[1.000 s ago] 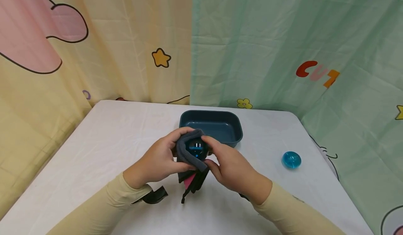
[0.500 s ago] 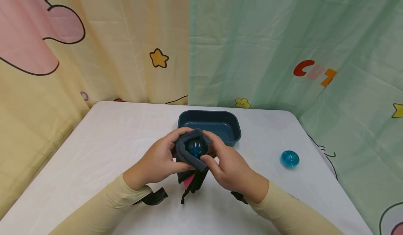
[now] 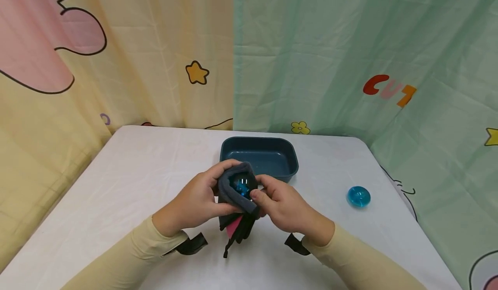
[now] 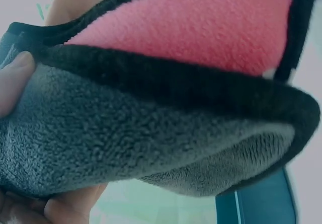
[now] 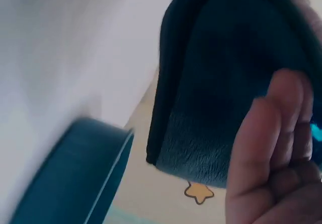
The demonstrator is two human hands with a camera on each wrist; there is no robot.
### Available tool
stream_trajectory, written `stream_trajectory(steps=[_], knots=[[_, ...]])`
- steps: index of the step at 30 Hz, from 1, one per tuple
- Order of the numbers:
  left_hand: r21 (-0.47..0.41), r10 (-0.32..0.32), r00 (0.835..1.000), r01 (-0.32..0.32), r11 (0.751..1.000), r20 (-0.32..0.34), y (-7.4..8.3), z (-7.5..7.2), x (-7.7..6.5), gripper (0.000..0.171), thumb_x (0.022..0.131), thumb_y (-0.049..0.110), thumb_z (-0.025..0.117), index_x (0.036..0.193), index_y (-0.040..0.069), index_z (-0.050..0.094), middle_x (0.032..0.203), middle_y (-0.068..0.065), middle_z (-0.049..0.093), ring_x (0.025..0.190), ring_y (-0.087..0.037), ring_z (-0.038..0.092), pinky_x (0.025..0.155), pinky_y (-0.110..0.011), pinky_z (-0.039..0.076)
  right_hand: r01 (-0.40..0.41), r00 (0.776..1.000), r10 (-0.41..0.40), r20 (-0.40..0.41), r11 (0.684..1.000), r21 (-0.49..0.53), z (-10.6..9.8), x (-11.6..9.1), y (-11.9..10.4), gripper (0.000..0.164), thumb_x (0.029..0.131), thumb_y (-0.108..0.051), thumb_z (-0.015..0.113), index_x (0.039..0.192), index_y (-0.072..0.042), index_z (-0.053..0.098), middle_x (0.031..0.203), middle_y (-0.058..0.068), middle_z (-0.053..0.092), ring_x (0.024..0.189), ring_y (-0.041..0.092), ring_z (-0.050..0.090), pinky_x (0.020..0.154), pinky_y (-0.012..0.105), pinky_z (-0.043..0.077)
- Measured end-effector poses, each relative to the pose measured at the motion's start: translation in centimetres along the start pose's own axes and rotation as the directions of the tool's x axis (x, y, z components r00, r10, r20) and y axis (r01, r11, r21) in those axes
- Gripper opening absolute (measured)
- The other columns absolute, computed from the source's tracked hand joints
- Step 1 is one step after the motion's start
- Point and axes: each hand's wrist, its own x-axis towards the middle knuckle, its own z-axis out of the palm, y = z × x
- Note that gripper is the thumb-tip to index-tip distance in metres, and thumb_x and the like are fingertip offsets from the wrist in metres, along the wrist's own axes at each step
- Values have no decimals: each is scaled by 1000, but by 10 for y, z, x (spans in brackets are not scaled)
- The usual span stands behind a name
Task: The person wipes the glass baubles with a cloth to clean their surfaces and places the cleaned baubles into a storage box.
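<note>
A plush cloth (image 3: 229,195), dark grey with black edging and pink panels, is folded around a shiny dark blue glass ball (image 3: 242,185) in the head view. My left hand (image 3: 194,199) grips the cloth from the left, its thumb along the near fold. On the other side, my right hand (image 3: 285,201) pinches the cloth's edge beside the ball, thumb in front. The left wrist view shows the cloth's grey pile (image 4: 115,123) and a pink panel. Curled right fingers (image 5: 256,133) press the cloth in the right wrist view. The ball's underside is hidden.
Behind the hands stands a dark teal rectangular tub (image 3: 289,162). A clear turquoise glass-like piece (image 3: 359,196) lies to the right on the white-covered table (image 3: 155,160). Printed curtains (image 3: 311,56) hang along the table's back and sides.
My right hand has shifted slightly down along the ball, its index finger dropping from the upper rim to the side. The left hand keeps its grip; the cloth has tilted a little.
</note>
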Motion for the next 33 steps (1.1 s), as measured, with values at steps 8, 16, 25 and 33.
stream_trajectory(steps=[8, 16, 25, 33], knots=[[-1, -9, 999, 9, 1000, -41, 1, -3, -2, 80, 81, 3, 90, 149, 15, 49, 141, -7, 65, 116, -17, 71, 91, -33, 63, 155, 983, -179, -45, 934, -321, 3, -2, -7, 67, 104, -15, 66, 158, 0, 29, 119, 9, 74, 102, 17, 73, 90, 39, 62], [3, 14, 1000, -14, 1000, -7, 0, -2, -3, 76, 85, 6, 89, 149, 14, 49, 140, -8, 67, 116, -17, 70, 91, -32, 63, 161, 974, -217, -68, 869, -468, 3, -2, -6, 63, 98, -14, 76, 149, 3, 44, 102, 6, 78, 84, 14, 73, 75, 31, 61], [26, -7, 1000, 8, 1000, -17, 1, -2, -4, 79, 82, 5, 90, 149, 15, 49, 138, -7, 67, 117, -16, 70, 92, -31, 62, 33, 999, -33, 9, 999, 22, 5, -1, -2, 44, 113, -23, 51, 149, 1, 48, 104, 7, 74, 86, 11, 70, 80, 30, 61], [31, 6, 999, -4, 1000, -49, 2, -4, -4, 81, 81, 3, 90, 149, 14, 49, 141, -7, 65, 117, -17, 70, 91, -32, 63, 177, 973, -223, -60, 888, -425, 5, -2, -7, 68, 100, -11, 72, 155, -1, 35, 124, 11, 73, 105, 21, 74, 91, 41, 62]])
